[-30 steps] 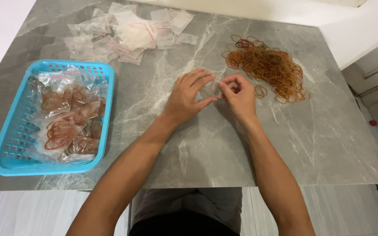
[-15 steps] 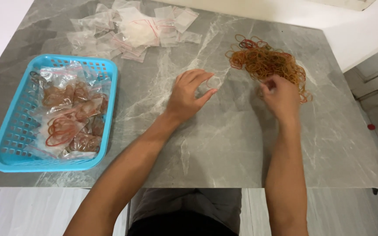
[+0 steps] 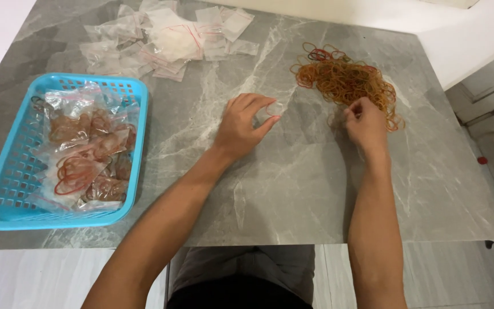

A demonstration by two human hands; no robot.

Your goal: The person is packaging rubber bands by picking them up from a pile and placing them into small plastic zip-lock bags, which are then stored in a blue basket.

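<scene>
Grey marbled counter (image 3: 315,189): a blue basket (image 3: 7,212) of filled bags sits far left. Left hand (image 3: 241,126) pinches a small clear bag (image 3: 273,110), flimsy and slippery-looking. Right hand (image 3: 367,123), fingers closed, plucks at the light, stretchy rubber bands (image 3: 338,77).

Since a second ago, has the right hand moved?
Yes. The right hand has left the left hand and gone rightward to the near edge of the rubber band pile, which stayed put on the table.

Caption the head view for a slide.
Left hand holds a small clear bag while right hand picks at the rubber band pile.
</scene>
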